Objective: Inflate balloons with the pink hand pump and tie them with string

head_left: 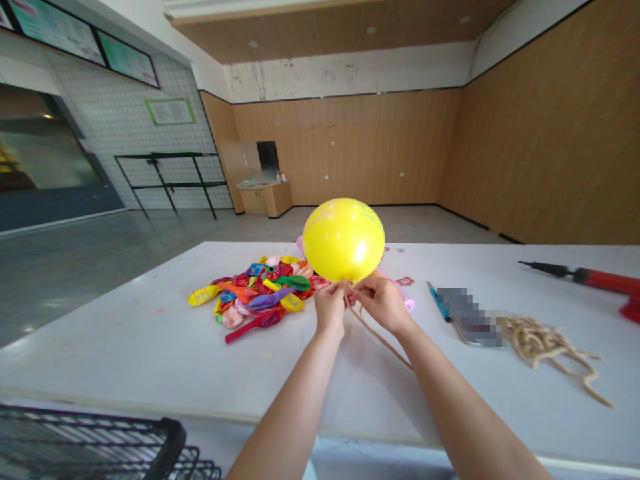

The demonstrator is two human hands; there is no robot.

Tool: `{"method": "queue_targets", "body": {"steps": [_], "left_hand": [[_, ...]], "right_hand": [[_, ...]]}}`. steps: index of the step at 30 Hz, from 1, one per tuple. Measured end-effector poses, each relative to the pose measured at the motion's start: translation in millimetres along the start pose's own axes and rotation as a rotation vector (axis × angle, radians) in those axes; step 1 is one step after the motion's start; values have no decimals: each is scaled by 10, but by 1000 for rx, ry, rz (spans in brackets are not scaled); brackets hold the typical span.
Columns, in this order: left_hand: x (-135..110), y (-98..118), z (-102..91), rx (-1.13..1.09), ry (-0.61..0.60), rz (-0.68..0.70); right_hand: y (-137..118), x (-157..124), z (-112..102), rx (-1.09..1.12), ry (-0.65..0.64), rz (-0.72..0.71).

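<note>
An inflated yellow balloon stands upright above my hands, its neck pointing down between my fingertips. My left hand is closed in a pinch at the neck. Close beside it, my right hand pinches the beige cord at the same spot. The cord's loose length runs down to the right and passes behind my right forearm. My fingers cover the neck, so any loop or knot there is hidden. Pink parts of something, perhaps another balloon, peek out behind my right hand.
Left on the white table lies a pile of uninflated balloons. To the right are a slim blue tool, a blurred-out item, a bundle of beige cord and a red-and-black pump. A black wire basket stands at the near left edge.
</note>
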State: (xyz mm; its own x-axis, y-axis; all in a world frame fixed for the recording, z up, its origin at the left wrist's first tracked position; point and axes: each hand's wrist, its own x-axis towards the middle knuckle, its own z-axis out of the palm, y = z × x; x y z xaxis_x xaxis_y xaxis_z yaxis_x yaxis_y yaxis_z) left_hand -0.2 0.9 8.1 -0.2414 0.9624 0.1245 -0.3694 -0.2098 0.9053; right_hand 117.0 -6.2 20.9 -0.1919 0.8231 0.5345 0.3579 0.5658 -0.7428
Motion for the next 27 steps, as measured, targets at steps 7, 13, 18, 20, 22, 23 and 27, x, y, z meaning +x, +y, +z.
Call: {"method": "queue_targets", "body": {"steps": [7, 13, 18, 20, 22, 23, 27], "left_hand": [[-8, -11, -60, 448, -23, 310], [-36, -8, -108, 848, -110, 651], [-36, -41, -121, 847, -65, 642], [-34, -63, -119, 820, -55, 626], [-25, -90, -113, 795, -49, 603], [-18, -105, -110, 784, -44, 588], [24, -158, -115, 718, -14, 486]], "right_hand": [[26, 56, -6, 46, 195, 90], [90, 56, 41, 235, 61, 125], [81, 50, 49, 226, -15, 45], [28, 83, 32, 209, -36, 44], [-73, 159, 23, 156, -63, 57], [-141, 213, 25, 112, -71, 53], [-434, 470, 81, -30, -184, -79]]}}
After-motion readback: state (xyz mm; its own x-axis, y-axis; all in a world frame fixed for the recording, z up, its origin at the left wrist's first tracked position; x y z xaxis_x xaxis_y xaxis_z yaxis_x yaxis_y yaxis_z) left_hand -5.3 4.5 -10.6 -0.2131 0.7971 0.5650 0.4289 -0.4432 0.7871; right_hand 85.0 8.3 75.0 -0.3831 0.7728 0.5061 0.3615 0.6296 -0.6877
